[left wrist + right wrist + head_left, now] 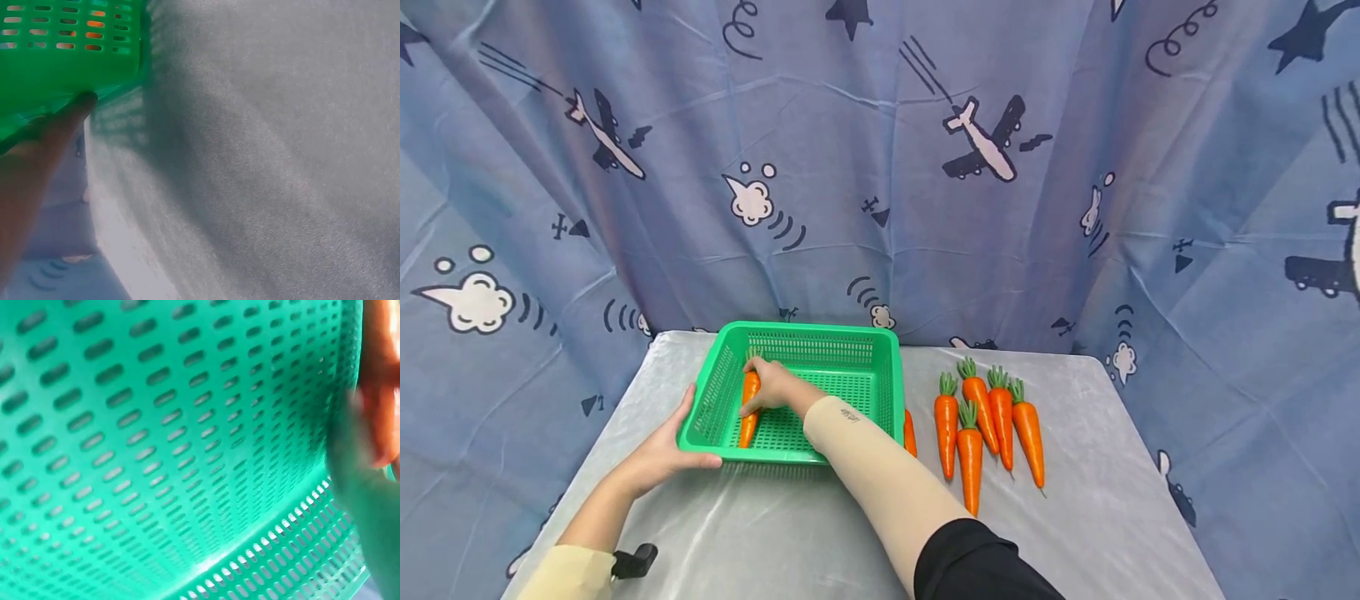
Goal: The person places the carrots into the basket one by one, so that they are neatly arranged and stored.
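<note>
Blue curtain [820,167] behind, pale table [1112,454] below. Down inside the green basket [808,335], right hand [772,386] with thumb and fingers curled onto the held carrot [750,430], greens away from the body, tip toward the near wall. At the near left corner, left hand [662,454] pressed from outside, thumb and finger straight along the two sides: braced rather than clenched. Possible trouble first at the grip: smooth, tapered shape, so perhaps a roll or skew after a loose pinch or uneven let-go. Then the beige sleeve [868,467], crossing over the near rim: with a low pull back, possibly a knock to the basket, maybe a slide or tilt if too lightly braced. Just outside the right wall, hidden carrot [909,435], only partly in sight and at risk of a shove from any shift that way. Further right, five carrots [1002,421] close together, nearest tip beside the black sleeve [981,560], contact impossible to tell. With a careless sweep, likely a nudge there, then perhaps to the neighbours.
</note>
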Tool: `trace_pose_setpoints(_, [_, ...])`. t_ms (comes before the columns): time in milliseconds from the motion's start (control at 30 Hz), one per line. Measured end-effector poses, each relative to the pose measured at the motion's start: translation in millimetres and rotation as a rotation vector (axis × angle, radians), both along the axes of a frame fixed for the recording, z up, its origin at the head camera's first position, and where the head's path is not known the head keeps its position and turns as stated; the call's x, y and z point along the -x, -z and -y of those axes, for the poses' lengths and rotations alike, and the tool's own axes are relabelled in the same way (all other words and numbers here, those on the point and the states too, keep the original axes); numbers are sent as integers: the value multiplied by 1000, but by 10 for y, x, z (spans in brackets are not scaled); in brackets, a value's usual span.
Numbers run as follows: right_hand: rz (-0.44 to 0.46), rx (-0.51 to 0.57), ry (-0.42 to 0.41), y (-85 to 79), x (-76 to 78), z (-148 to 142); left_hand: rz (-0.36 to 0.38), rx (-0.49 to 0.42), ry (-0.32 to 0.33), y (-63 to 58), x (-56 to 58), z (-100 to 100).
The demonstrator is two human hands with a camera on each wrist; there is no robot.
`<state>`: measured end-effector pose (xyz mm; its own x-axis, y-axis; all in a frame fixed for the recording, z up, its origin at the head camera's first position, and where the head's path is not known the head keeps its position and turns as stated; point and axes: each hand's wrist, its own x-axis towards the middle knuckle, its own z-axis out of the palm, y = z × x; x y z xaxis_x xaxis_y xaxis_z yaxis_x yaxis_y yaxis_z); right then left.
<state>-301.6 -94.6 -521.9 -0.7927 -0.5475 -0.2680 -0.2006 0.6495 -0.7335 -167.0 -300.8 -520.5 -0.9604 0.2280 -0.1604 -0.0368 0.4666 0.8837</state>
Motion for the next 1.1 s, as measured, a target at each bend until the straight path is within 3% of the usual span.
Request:
trace_pose_setpoints(100, [-85, -124, -36, -1, -21, 35, -3, 8, -6, 9, -4, 11])
trace_pose_setpoints(233, [-74, -154, -15, 12, -35, 23, -6, 14, -2, 21, 8, -5])
trace_pose_setpoints(433, [-26, -53, 23, -36, -15, -65, 0, 5, -2, 22, 1, -21])
trace_pose_setpoints(533, [-9, 36, 9, -127, 15, -129, -8, 13, -8, 2, -6, -10])
trace_pose_setpoints(767, [138, 276, 5, -399, 51, -309, -18, 14, 1, -49, -7, 4])
trace_pose_setpoints(900, [163, 338, 15, -506, 41, -420, -14, 7, 1, -57, -7, -5])
trace_pose_setpoints(1100, [142, 343, 14, -650, 11, -613, -19, -10, 3, -43, -4, -26])
